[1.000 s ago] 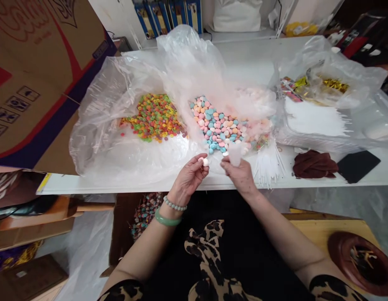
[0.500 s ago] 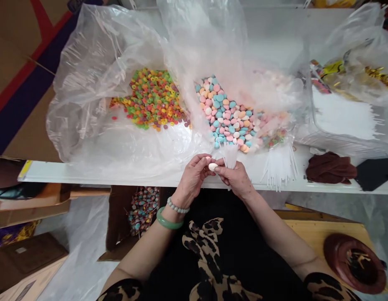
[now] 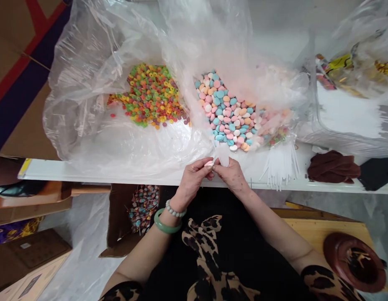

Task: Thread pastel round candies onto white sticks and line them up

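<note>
At the shelf's front edge, my left hand [image 3: 195, 173] is closed, with thumb and fingers pinching small pink and white candies [image 3: 209, 164]. A bundle of white sticks [image 3: 223, 154] stands up out of my right hand [image 3: 233, 174], whose fingers are closed around it. The right thumb and fingertips meet the candies beside the left fingers, partly hiding them. Just beyond my hands lies a spread of pastel oval candies [image 3: 227, 117] in pink, blue, white and orange. Further left are small multicoloured ring candies [image 3: 154, 94] on clear plastic.
More white sticks [image 3: 281, 163] lie right of my hands, near a brown cloth [image 3: 333, 167] and a black piece [image 3: 377, 172]. A clear bin [image 3: 325, 121] holds further sticks. Crumpled plastic bags [image 3: 102, 54] surround the candies. Below the shelf, a cardboard box [image 3: 116, 221] contains several stick-mounted sweets.
The white candy between my hands has been brought against the pink one in my left fingers. My right hand and its stick bundle have shifted slightly left. The whole view has shifted a little.
</note>
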A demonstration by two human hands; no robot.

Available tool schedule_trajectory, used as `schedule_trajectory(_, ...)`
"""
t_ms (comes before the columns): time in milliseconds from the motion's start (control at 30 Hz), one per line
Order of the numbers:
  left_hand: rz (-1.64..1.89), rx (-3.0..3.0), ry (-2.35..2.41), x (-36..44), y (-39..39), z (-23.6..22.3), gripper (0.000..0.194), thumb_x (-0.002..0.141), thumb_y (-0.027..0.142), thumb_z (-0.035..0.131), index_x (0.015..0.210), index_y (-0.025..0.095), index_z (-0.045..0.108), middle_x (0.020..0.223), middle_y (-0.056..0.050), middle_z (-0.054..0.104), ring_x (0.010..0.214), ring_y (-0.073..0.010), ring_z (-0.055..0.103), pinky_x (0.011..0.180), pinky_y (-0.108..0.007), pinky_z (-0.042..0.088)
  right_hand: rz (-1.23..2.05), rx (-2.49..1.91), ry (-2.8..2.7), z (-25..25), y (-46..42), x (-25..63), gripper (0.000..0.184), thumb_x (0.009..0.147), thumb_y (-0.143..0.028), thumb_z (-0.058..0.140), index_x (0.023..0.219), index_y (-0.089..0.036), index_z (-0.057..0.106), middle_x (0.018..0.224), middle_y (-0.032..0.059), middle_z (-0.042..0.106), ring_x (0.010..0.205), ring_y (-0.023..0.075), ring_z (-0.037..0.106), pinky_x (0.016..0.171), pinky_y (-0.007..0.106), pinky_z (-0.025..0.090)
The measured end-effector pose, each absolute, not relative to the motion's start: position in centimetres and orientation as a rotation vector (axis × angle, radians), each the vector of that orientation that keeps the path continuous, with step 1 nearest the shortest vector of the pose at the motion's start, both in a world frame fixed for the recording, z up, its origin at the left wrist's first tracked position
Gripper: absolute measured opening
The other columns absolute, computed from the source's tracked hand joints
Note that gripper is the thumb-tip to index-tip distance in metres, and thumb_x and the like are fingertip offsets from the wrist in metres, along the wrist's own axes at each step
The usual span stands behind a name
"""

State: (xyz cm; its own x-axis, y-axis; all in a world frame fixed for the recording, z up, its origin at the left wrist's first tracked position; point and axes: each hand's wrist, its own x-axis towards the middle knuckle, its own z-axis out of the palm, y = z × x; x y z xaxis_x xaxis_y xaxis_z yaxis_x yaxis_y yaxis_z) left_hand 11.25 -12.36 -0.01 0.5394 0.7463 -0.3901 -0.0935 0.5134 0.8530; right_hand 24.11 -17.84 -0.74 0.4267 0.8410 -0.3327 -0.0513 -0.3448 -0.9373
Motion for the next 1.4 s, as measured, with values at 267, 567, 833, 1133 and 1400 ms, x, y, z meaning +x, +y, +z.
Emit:
schedule_trajectory(267,0.658,0.559,0.92,10.2,-9.8,-0.1,0.033,0.066,0.02,0.079,0.096,0.011,0.068,0.072,-0.002,0.066,0.058,-0.0072,0.059,0.058,-0.02,0.05,1.131,-1.674,-0.93,0.1,-19.3,24.6,0.029,0.08,-0.044,0.059,0.095,-0.019,0.062,0.064,-0.0026,0.058,0.058,0.0135,0.053,0.054,0.025,0.04)
schedule_trajectory(567,0.834,0.588,0.895,8.9,-9.3,-0.1,0.035,0.068,0.021,0.077,0.102,0.011,0.069,0.077,-0.003,0.068,0.059,-0.0061,0.058,0.058,-0.018,0.049,1.392,-1.612,-0.662,0.4,-19.3,23.0,0.016,0.068,-0.027,0.062,0.08,-0.017,0.061,0.053,-0.0045,0.056,0.039,0.0094,0.047,0.04,0.022,0.035)
schedule_trajectory(833,0.888,0.616,0.896,8.6,-9.3,-0.1,0.036,0.071,0.024,0.076,0.105,0.015,0.068,0.081,-0.002,0.068,0.061,-0.0053,0.057,0.062,-0.019,0.048,1.23,-1.692,-0.88,-0.2,-19.8,22.4,0.028,0.077,-0.038,0.06,0.093,-0.018,0.069,0.049,-0.0061,0.05,0.043,0.011,0.043,0.046,0.024,0.035)
schedule_trajectory(1133,0.895,0.663,0.907,8.9,-9.7,-0.7,0.036,0.071,0.027,0.076,0.105,0.015,0.069,0.082,-0.002,0.067,0.063,-0.0068,0.057,0.065,-0.022,0.048,1.119,-1.82,-1.007,-0.1,-19.4,22.4,0.019,0.075,-0.031,0.059,0.086,-0.021,0.07,0.052,-0.004,0.054,0.057,0.0167,0.054,0.058,0.027,0.039)
schedule_trajectory(1400,0.896,1.098,0.984,9.4,-10.9,-1.6,0.034,0.082,0.035,0.065,0.111,0.018,0.068,0.063,0.003,0.057,0.063,-0.0091,0.052,0.07,-0.024,0.044,1.111,-1.824,-1.048,0.2,-18.9,22.4,0.009,0.074,-0.027,0.058,0.075,-0.022,0.066,0.052,-0.0036,0.054,0.06,0.0176,0.055,0.059,0.027,0.038)
